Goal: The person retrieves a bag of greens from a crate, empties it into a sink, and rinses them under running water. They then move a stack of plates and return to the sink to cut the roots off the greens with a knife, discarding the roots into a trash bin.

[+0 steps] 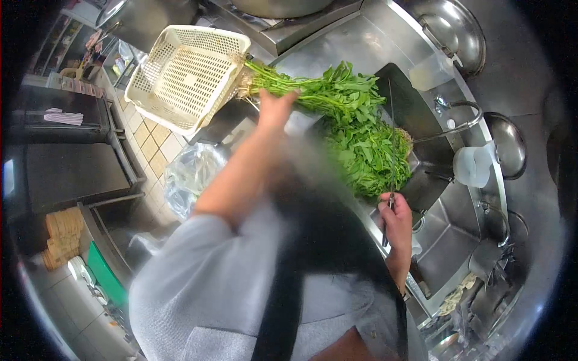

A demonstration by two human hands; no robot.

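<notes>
My left hand is closed round the stems of a bunch of leafy greens, near the root end. The roots point left, against the edge of a cream plastic basket; the leaves reach right over the sink. My right hand grips the dark handle of a long, thin knife, its blade extending away over the sink. Beside and partly under the blade lies a large heap of greens, with some roots showing at its right side.
Steel sinks with curved faucets line the right. A plastic container and metal bowls stand beyond. A clear plastic bag sits left of my arm. A large pot is at the upper left.
</notes>
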